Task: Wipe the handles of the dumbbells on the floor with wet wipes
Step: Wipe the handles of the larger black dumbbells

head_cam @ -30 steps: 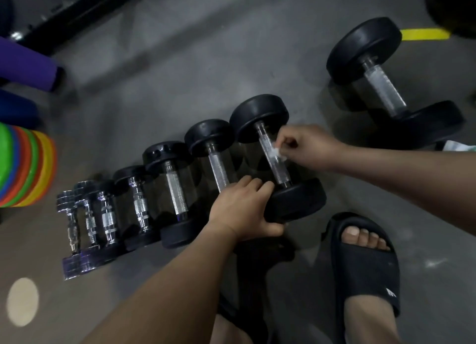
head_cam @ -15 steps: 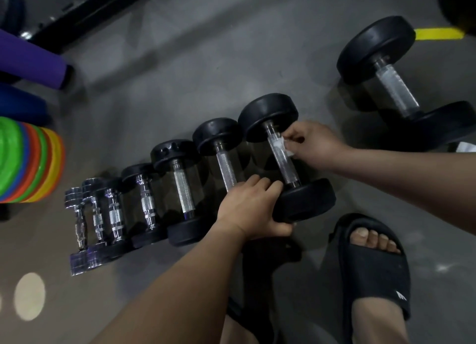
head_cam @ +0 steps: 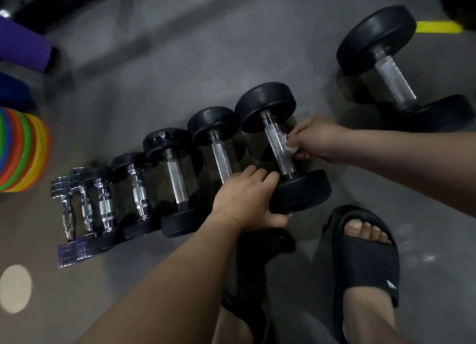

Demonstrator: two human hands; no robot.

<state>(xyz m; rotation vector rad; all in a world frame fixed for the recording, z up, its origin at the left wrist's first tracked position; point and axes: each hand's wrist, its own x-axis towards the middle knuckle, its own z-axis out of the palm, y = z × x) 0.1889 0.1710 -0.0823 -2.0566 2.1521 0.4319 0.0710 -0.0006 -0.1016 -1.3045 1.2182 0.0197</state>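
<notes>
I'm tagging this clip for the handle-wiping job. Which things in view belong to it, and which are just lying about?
Job:
wet wipe, pinched by right hand
wiped dumbbell, gripped by left hand
row of smaller dumbbells
big dumbbell set apart

Lying about:
stack of coloured discs
purple roll
yellow floor tape
</notes>
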